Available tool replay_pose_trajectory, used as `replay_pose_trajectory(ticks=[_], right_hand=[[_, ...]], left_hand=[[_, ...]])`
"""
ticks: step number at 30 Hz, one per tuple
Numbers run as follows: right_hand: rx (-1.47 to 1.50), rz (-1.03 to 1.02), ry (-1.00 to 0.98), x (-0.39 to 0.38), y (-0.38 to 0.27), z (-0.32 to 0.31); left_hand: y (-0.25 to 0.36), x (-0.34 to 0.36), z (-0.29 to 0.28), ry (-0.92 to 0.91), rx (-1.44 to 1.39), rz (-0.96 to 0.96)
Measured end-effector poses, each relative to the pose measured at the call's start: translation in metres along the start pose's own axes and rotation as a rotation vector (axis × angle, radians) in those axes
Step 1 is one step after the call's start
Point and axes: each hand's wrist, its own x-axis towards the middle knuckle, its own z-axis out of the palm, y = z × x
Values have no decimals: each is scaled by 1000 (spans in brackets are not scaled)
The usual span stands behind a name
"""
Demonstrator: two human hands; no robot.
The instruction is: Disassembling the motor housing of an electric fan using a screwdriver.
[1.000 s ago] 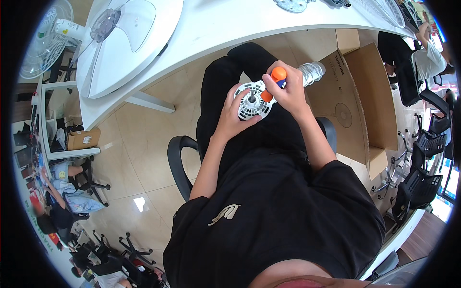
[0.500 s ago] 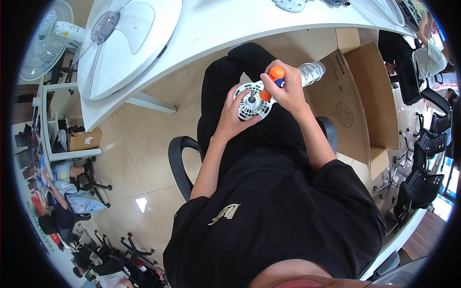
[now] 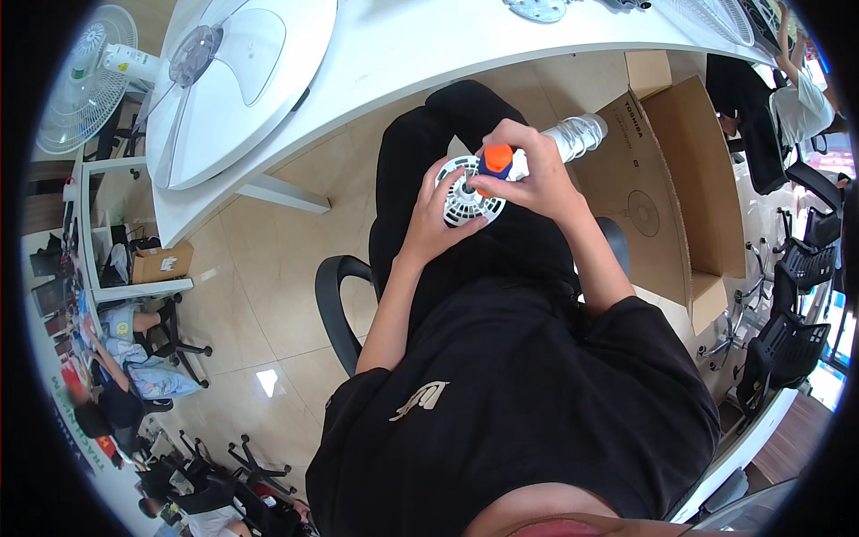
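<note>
Above my lap, a round white slotted fan motor housing (image 3: 465,213) with a metal shaft at its centre faces up. My left hand (image 3: 426,225) is closed around its left and lower rim. An orange and blue screwdriver (image 3: 496,161) stands over the right side of the housing, its handle seen nearly end-on. My right hand (image 3: 544,183) grips that handle between thumb and fingers. The screwdriver's tip is hidden. A white pole in clear plastic wrap (image 3: 577,136) extends to the upper right behind my right hand.
Beyond my knees curves a white table (image 3: 376,67), bearing a large white round base (image 3: 309,54) and clear fan blades (image 3: 259,58). An open cardboard box (image 3: 640,188) stands to my right. Chair armrests flank me. Other people sit at far left and upper right.
My right hand has shifted its grip, and the screwdriver handle's top has moved left and slightly down. My left hand and the motor housing stay nearly in place.
</note>
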Motion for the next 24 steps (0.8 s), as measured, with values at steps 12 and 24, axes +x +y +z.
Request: replay_pose_trajectory(ticks=[12,24], right_hand=[[-46,-24,136,-4,-12,-4],[379,123,-213,1,-10,-3]], left_hand=[[1,-2,2,1,43,17],[3,5,1,-1,-30,14]])
